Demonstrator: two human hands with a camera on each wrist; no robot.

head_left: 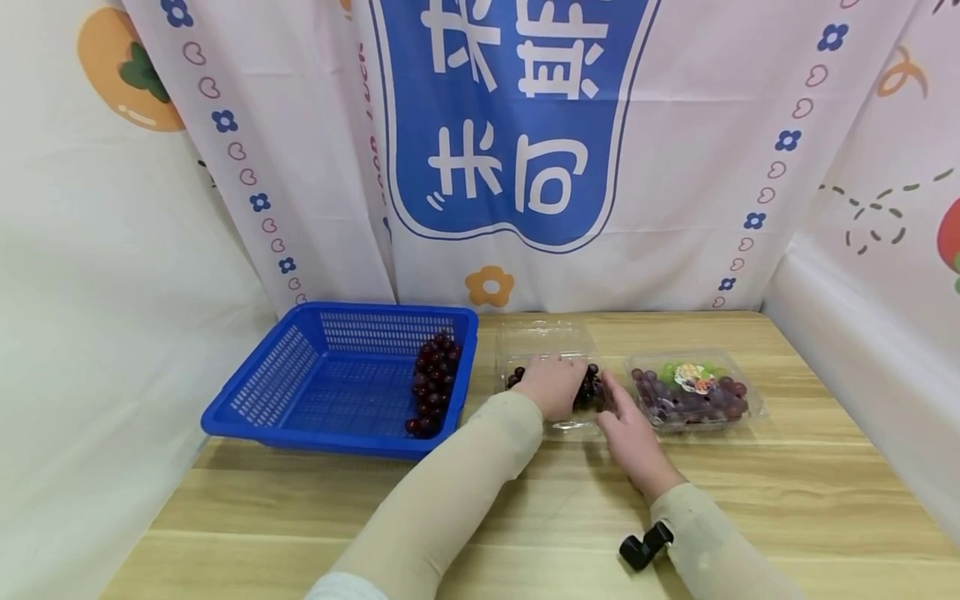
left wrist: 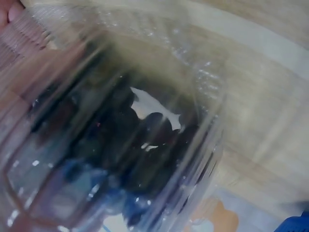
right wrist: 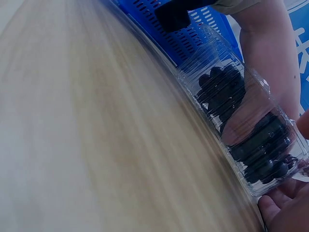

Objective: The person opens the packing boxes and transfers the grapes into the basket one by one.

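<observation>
Toward the back of the pale wood-grain tabletop (head_left: 255, 533), a clear ribbed plastic box (head_left: 573, 426) sits between the person's two hands, its clear lid (head_left: 542, 337) lying open at the back, so the top is left free to reach into. The left hand (head_left: 553, 388) is down inside, over a bunch of glossy, nearly black round grapes (head_left: 589, 388); its fingertips are hidden, so I can't tell how far they're bent or whether they grip any fruit. The right hand (head_left: 632, 437) is set against the box's right end, thumb and forefinger spread apart and fairly straight, touching the plastic, I'd guess to stop it sliding. The dark grapes show on both sides of the left hand, plump and tightly clustered, and through the wall they take on a bluish shine. To the left stands a blue slotted plastic basket (head_left: 315, 400), with a long bunch of deep-red shiny grapes (head_left: 432, 385) along its right side. Just right of the hands, a second clear plastic box (head_left: 756, 412) holds reddish-purple and green grapes under a round printed sticker (head_left: 695, 378); it seems placed aside, within easy reach.
</observation>
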